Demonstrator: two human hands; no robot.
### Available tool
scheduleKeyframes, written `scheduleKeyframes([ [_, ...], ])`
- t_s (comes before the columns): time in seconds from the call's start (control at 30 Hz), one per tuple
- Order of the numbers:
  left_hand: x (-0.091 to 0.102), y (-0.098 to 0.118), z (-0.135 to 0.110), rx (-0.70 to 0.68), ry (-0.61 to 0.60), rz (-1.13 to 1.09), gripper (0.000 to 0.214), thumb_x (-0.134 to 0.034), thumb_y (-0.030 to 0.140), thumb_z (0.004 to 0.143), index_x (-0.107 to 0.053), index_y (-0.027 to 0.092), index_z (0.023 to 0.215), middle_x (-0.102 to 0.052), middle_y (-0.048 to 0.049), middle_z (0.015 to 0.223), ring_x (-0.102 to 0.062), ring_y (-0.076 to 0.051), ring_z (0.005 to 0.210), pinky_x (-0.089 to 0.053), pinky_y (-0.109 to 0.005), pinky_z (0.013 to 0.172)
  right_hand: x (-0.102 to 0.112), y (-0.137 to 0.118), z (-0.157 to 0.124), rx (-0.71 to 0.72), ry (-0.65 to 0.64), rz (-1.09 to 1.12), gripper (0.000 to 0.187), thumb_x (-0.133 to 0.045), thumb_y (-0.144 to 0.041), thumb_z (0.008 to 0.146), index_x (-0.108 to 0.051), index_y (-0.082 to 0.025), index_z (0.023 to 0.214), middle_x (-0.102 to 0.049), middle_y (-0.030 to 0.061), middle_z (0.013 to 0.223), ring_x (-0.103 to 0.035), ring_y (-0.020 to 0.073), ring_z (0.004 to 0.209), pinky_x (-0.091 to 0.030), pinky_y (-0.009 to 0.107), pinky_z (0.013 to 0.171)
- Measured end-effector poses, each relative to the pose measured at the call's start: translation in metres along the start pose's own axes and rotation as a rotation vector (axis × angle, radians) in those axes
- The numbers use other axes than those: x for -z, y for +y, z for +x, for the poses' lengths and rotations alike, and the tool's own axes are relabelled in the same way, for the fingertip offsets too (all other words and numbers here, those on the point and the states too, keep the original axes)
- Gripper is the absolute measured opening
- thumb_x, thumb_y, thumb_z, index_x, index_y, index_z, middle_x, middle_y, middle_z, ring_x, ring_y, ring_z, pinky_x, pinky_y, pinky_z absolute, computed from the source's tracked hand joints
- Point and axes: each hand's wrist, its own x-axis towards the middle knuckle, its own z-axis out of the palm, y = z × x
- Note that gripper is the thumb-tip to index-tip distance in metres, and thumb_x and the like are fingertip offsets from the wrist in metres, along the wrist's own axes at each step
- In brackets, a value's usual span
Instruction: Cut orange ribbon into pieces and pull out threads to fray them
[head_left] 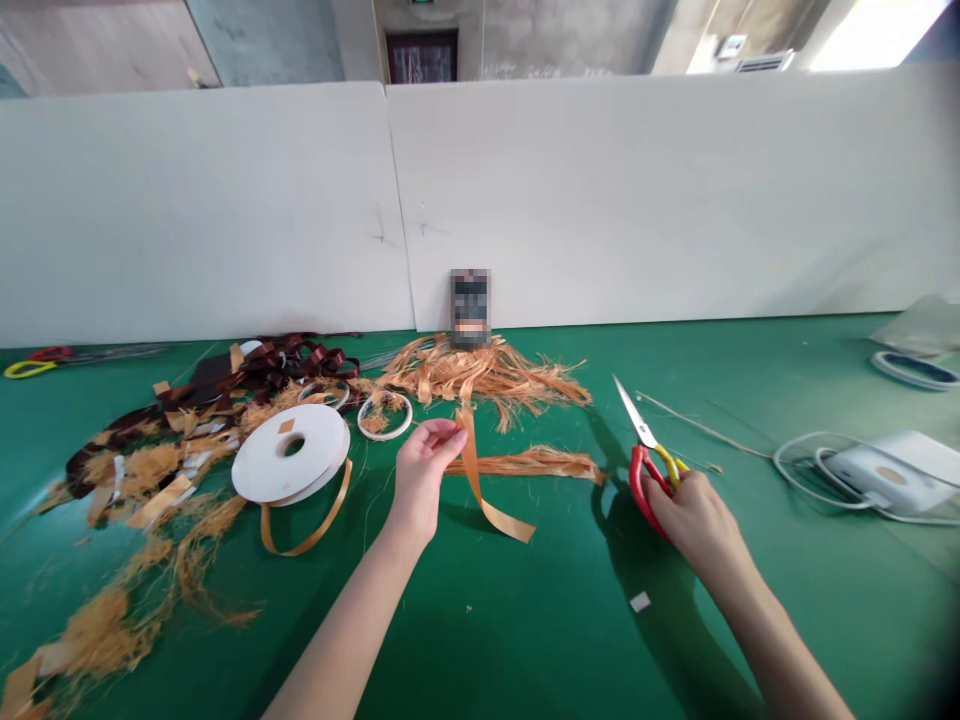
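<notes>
Pinched between thumb and fingers of my left hand (424, 468) is a gold ribbon (474, 478), whose loose end curls down to the right. My right hand (696, 520) grips scissors (637, 425) with red and yellow handles, blades pointing up and away, apart from the ribbon. Beyond my left hand lies a bundle of gold ribbon strands (536, 463) on the green table. A larger heap of similar strands (487, 372) spreads farther back. Left of my left hand rests a white spool (259, 465) with gold ribbon trailing from it.
Frayed scraps (105, 625) and dark brown ribbon (300, 360) cover the left side. A white ring (385, 416) lies near the spool. A phone-like device (471, 308) leans at the white partition (600, 200). A white adapter (896, 470) with cable sits right; other scissors (37, 365) lie far left.
</notes>
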Motion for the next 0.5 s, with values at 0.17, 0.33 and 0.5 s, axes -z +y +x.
scheduleKeyframes([
  [0.17,0.001,-0.002,0.0,-0.034,-0.038,0.047,0.023,-0.08,0.02,0.062,-0.063,0.016,0.077,-0.064,0.0015,0.079,-0.059,-0.01,0.079,-0.046,-0.022,0.076,0.008,-0.017,-0.017,0.115,0.117,0.08,0.033,-0.043,-0.052,0.081,-0.045,-0.02,0.089,-0.062,0.0119,0.089,-0.063,0.0263,0.073,-0.046,0.033,0.056],
  [0.33,0.0,0.001,-0.001,-0.052,-0.034,0.038,0.022,-0.081,0.019,0.062,-0.063,0.016,0.076,-0.063,0.0023,0.076,-0.059,-0.009,0.076,-0.046,-0.021,0.073,0.008,-0.028,-0.034,0.485,0.171,-0.006,0.041,-0.046,-0.05,0.08,-0.04,-0.021,0.108,-0.053,0.0154,0.124,-0.064,0.0316,0.093,-0.049,0.038,0.064],
  [0.5,-0.001,0.005,-0.002,0.003,-0.042,-0.102,0.024,-0.082,0.015,0.059,-0.063,0.016,0.074,-0.063,0.0032,0.075,-0.059,-0.008,0.075,-0.045,-0.02,0.074,-0.003,-0.034,-0.051,0.742,0.099,-0.044,0.044,-0.053,-0.045,0.077,-0.041,-0.02,0.111,-0.054,0.0156,0.124,-0.063,0.0317,0.098,-0.051,0.037,0.066],
])
